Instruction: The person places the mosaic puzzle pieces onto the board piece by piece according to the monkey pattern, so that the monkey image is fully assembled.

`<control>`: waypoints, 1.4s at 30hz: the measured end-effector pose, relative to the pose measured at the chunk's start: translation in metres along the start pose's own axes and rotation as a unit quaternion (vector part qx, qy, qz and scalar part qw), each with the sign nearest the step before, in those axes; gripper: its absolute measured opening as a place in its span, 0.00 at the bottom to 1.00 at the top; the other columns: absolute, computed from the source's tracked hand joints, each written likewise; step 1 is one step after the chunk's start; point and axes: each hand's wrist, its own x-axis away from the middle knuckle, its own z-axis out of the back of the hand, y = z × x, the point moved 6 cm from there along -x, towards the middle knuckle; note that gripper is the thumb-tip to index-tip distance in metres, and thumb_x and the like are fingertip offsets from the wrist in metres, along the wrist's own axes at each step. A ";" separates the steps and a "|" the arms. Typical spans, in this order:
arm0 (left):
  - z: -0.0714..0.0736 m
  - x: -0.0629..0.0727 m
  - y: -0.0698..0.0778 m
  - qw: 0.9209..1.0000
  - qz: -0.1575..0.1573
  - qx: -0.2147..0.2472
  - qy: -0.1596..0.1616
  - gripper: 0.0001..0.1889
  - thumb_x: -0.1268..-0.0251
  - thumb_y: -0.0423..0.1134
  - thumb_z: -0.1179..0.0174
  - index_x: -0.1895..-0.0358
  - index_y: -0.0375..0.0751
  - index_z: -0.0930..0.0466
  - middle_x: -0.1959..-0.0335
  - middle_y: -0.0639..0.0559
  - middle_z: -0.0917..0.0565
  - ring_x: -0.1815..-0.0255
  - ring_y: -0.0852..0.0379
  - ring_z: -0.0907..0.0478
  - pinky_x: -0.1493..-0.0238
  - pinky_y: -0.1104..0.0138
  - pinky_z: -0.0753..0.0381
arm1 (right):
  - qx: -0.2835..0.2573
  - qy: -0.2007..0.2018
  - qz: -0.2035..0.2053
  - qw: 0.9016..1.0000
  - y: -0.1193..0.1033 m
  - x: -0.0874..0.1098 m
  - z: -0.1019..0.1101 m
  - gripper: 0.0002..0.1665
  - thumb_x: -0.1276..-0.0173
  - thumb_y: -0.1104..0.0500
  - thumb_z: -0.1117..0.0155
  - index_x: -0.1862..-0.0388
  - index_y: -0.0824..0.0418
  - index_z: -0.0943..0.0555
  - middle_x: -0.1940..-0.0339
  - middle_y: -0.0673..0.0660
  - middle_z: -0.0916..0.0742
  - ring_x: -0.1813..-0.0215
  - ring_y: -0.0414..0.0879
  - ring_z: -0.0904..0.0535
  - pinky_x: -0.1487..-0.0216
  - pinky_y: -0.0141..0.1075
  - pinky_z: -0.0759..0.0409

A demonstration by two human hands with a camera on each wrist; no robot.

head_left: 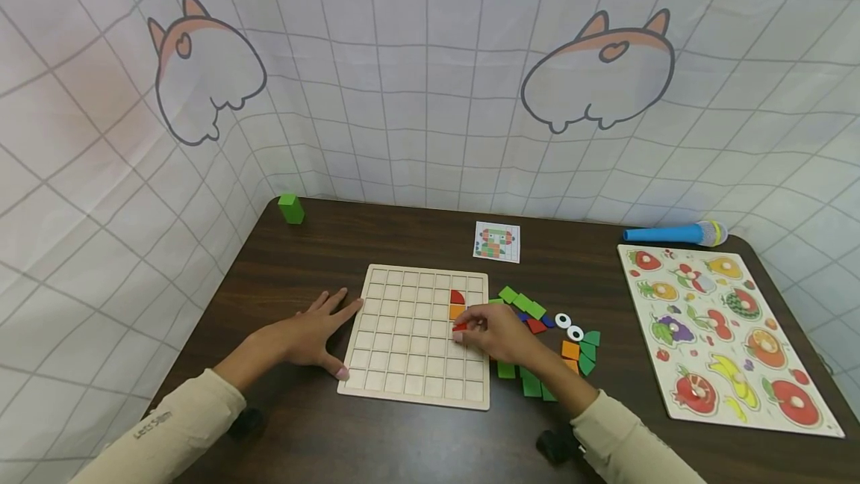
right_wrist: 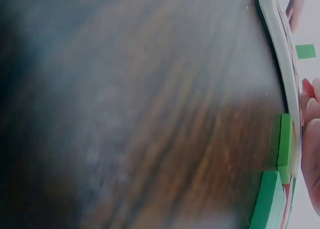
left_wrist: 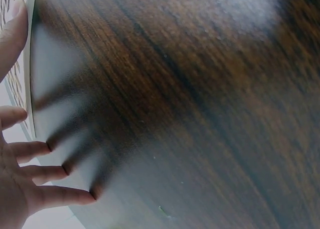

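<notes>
A pale wooden grid board (head_left: 403, 342) lies on the dark table. My left hand (head_left: 312, 334) has its fingers spread, with thumb and index fingertip touching the board's left edge; the left wrist view shows that hand (left_wrist: 20, 174) with straight fingers. Over the board's right side, my right hand (head_left: 500, 334) pinches a small red piece (head_left: 460, 327), whose full shape is hidden by the fingers. Just above it, a red quarter-circle piece (head_left: 457, 296) and an orange square piece (head_left: 457, 311) sit in neighbouring cells. The red piece (right_wrist: 308, 88) also shows at the fingertips in the right wrist view.
Loose green pieces (head_left: 531, 383), orange ones (head_left: 570, 349) and two white eye pieces (head_left: 562, 320) lie right of the board. A pattern card (head_left: 497, 242) is behind it. Farther right are a fruit puzzle (head_left: 719, 327) and a blue toy microphone (head_left: 672, 234). A green block (head_left: 291, 208) stands back left.
</notes>
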 end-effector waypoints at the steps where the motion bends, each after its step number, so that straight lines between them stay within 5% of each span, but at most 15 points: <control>1: 0.000 0.000 0.000 1.000 0.000 0.000 0.000 0.65 0.56 0.67 0.27 0.17 0.50 0.57 0.18 0.33 0.61 0.20 0.24 0.64 0.38 0.22 0.48 | 0.002 0.003 0.001 1.000 0.000 0.000 0.000 0.09 0.34 0.57 0.27 0.58 0.60 0.12 0.71 0.50 0.17 0.69 0.41 0.25 0.68 0.30 0.25; 15: 0.000 0.001 0.000 1.000 0.000 0.001 0.001 0.65 0.55 0.66 0.27 0.17 0.49 0.57 0.18 0.32 0.60 0.20 0.24 0.64 0.38 0.21 0.49 | 0.080 0.042 -0.038 0.995 -0.002 -0.004 0.001 0.10 0.39 0.53 0.24 0.61 0.55 0.11 0.77 0.44 0.19 0.71 0.39 0.26 0.69 0.31 0.28; 24: 0.001 0.001 0.000 1.000 -0.001 -0.001 0.005 0.65 0.56 0.66 0.26 0.17 0.48 0.57 0.18 0.32 0.60 0.20 0.23 0.63 0.39 0.21 0.48 | 0.125 0.049 -0.028 0.990 -0.005 -0.006 0.002 0.12 0.40 0.51 0.22 0.62 0.55 0.13 0.77 0.43 0.19 0.72 0.37 0.27 0.67 0.31 0.28; 42: 0.001 0.001 0.001 1.000 0.004 -0.008 0.004 0.65 0.56 0.66 0.26 0.18 0.48 0.55 0.18 0.32 0.59 0.20 0.24 0.63 0.39 0.21 0.49 | 0.129 0.032 -0.024 0.991 -0.009 -0.008 0.002 0.08 0.38 0.56 0.24 0.61 0.56 0.09 0.73 0.45 0.16 0.69 0.38 0.25 0.66 0.32 0.27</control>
